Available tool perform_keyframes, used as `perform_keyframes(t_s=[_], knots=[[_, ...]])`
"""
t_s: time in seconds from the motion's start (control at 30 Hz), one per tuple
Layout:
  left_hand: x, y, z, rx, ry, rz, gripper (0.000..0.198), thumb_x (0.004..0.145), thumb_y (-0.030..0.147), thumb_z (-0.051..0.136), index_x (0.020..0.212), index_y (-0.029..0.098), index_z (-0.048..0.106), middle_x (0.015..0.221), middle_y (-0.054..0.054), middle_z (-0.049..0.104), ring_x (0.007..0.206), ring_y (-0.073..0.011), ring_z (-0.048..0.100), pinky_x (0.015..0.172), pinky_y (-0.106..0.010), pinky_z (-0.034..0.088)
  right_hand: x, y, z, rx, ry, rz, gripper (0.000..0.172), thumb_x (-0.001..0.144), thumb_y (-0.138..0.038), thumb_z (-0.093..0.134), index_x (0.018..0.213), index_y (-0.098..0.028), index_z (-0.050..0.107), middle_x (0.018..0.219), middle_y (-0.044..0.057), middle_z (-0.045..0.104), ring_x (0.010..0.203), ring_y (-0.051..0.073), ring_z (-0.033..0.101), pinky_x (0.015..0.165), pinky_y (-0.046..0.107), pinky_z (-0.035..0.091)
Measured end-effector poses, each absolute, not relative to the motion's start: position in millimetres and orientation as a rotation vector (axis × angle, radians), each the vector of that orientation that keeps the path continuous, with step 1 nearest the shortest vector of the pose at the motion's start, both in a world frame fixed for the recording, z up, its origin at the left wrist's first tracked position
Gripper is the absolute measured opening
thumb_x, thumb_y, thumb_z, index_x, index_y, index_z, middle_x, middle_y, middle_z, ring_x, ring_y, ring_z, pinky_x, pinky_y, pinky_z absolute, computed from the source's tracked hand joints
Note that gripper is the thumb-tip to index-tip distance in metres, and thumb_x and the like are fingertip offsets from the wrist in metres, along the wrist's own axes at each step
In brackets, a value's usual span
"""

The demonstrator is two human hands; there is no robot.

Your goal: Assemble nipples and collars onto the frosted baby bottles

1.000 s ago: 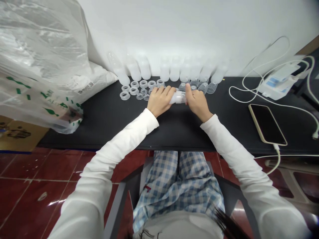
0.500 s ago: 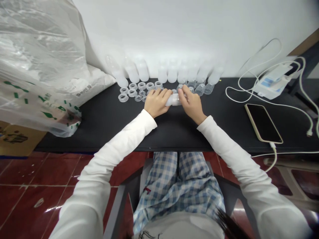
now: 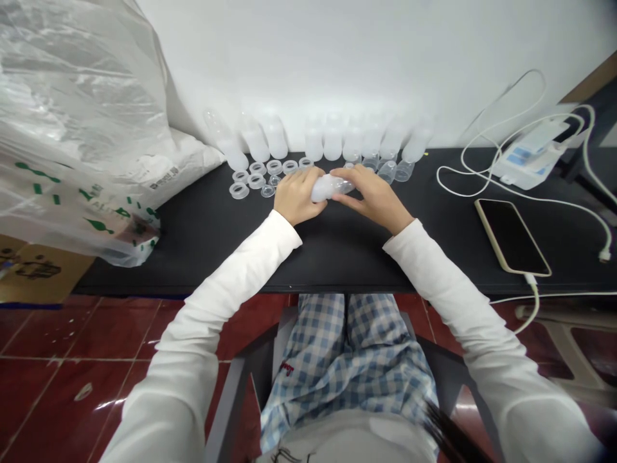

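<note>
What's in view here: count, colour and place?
held bottle: one, white with clear end, centre
other bottles: nine, whitish, back row
rings: seven or more, translucent, left of centre
domes: two visible, clear, beside rings
caps: several, clear, right of centre
table: one, black, centre
wall: one, white, back
bagging: count unclear, translucent, left
package: one, white, left
box: one, brown, far left
phone: one, black screen, right
power block: one, white, right
cables: several, white, right
floor: red, below
trousers: checked, below
left hand: one, bare, centre
right hand: one, bare, centre
</note>
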State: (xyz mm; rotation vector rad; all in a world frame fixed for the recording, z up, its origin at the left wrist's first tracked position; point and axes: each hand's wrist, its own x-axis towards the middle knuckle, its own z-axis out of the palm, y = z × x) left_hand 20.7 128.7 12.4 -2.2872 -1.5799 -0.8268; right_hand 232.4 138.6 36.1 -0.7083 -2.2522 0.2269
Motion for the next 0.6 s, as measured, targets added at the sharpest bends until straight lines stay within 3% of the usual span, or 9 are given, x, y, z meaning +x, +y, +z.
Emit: perform_keyframes(t_s=[0.13,0.27,0.37,0.5,0.6], knots=[[22.4,126.9,12.0,-2.327,-1.576,-0.78,0.036,0.088,0.04,0.062,0.116,0.019,0.06,0.107,-0.013,0.072,0.103,-0.0329,0.069,0.092,-0.044,0.05,230.0,143.3,24.3,-0.737,-2.167,0.277,0.052,0.095,-0.065,0.057,0.123,-0.022,0.063,0.114,0.011,0.071,0.099,0.027,0.067,0.088,0.042,0.056],[26.5,123.8,12.2,-2.322,-1.556,-0.74,0.031,0.094,0.036,0.055,0.118,0.018,0.061,0.107,-0.014,0.072,0.107,-0.033,0.067,0.096,-0.046,0.047,221.9,138.9,17.2,-0.932,-2.006,0.408,0.055,0.091,-0.074,0.056,0.108,-0.023,0.065,0.08,0.003,0.067,0.071,0.02,0.062,0.072,0.037,0.055],[28.7,122.4,10.4,-2.319,-1.52,-0.74,0.031,0.095,0.029,0.05,0.121,0.018,0.062,0.109,-0.015,0.071,0.111,-0.0339,0.065,0.099,-0.048,0.045,216.8,134.8,17.3,-1.037,-1.933,0.44,0.058,0.088,-0.079,0.054,0.092,-0.023,0.066,0.064,-0.001,0.058,0.062,0.018,0.058,0.069,0.035,0.054],[31.8,120.7,10.7,-2.346,-1.46,-0.678,0.034,0.094,0.023,0.047,0.124,0.017,0.064,0.11,-0.016,0.072,0.107,-0.0337,0.065,0.096,-0.049,0.046,215.1,136.5,15.7,-1.115,-1.917,0.459,0.067,0.098,-0.077,0.035,0.074,-0.021,0.065,0.053,0.0,0.048,0.06,0.02,0.06,0.073,0.037,0.054],[33.0,119.9,14.2,-2.375,-1.441,-0.646,0.036,0.093,0.023,0.049,0.125,0.017,0.063,0.11,-0.016,0.072,0.106,-0.034,0.065,0.094,-0.05,0.047,217.0,138.4,14.2,-1.064,-1.914,0.477,0.072,0.103,-0.072,0.021,0.078,-0.022,0.068,0.052,0.0,0.047,0.064,0.021,0.064,0.076,0.038,0.055]])
